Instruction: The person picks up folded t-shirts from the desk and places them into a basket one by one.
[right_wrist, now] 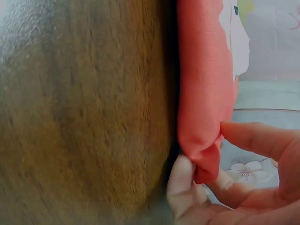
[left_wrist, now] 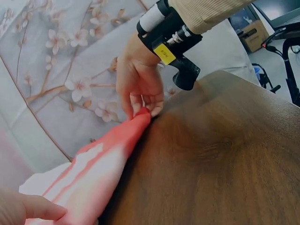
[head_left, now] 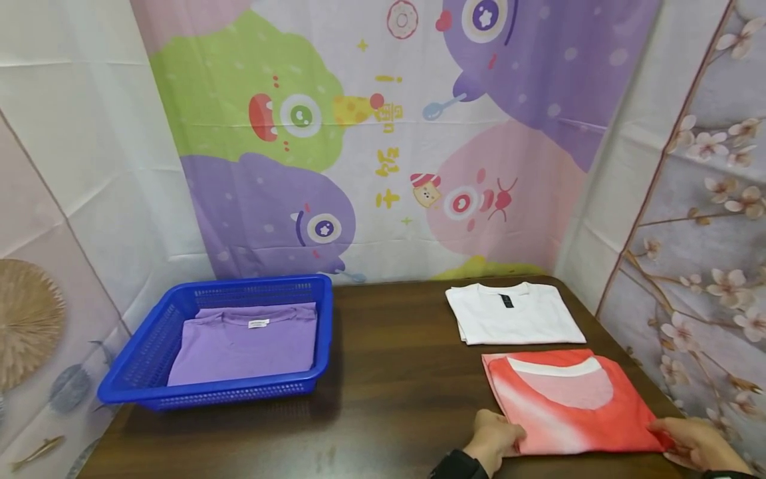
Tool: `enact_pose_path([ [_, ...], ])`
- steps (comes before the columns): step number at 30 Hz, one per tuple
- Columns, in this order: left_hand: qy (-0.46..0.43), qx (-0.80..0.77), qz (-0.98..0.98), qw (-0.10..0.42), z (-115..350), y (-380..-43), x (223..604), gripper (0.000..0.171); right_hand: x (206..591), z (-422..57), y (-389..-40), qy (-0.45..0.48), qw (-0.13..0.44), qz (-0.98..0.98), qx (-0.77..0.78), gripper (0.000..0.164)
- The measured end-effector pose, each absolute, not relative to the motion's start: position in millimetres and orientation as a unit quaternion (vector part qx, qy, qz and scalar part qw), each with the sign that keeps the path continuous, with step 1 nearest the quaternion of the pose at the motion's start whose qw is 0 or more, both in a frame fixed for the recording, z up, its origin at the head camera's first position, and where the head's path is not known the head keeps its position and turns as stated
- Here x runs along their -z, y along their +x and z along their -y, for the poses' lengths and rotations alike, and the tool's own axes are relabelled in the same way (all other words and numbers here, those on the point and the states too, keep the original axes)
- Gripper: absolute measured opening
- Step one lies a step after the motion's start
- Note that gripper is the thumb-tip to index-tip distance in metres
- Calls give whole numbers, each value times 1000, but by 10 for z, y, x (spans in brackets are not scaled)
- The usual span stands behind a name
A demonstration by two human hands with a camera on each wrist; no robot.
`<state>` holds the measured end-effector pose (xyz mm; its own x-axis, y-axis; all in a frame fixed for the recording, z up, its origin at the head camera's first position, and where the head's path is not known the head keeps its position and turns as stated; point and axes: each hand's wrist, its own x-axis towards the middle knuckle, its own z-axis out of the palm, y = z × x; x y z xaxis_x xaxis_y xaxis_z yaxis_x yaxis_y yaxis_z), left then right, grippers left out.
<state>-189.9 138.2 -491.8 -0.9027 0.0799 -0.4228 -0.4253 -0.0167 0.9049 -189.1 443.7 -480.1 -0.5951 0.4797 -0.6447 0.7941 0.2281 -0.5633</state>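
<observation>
A folded red and white T-shirt [head_left: 622, 412] lies at the table's right side, its white-trimmed neckline facing up. My left hand [head_left: 494, 436] pinches its near left corner, thumb on top. At the near right corner my right hand [head_left: 694, 442] pinches the red cloth between thumb and fingers; the right wrist view shows that corner [right_wrist: 204, 161] bunched in the grip. Just behind lies a folded white T-shirt [head_left: 517, 316] with a dark neck label, touched by neither hand.
To the left on the brown wooden table [head_left: 383, 372] stands a blue plastic basket [head_left: 323, 332] holding folded purple shirts [head_left: 251, 346]. A cartoon-print curtain [head_left: 395, 239] hangs behind the table, and a flower-print cloth [head_left: 706, 266] hangs along the right side.
</observation>
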Motion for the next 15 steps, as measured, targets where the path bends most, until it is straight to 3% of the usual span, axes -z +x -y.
enact_pose_path([
  [3,-134,-698,-682,173,-1394,-1902,4954,39,4823,-4435,-1909,428,150,-758,469,25],
  [11,-115,-693,-693,161,-1336,-1891,5003,13,5082,-4622,-1990,421,120,-752,494,24],
  [15,-97,-687,-702,162,-1233,-1889,5042,7,5076,-4499,-1980,410,128,-752,501,13],
])
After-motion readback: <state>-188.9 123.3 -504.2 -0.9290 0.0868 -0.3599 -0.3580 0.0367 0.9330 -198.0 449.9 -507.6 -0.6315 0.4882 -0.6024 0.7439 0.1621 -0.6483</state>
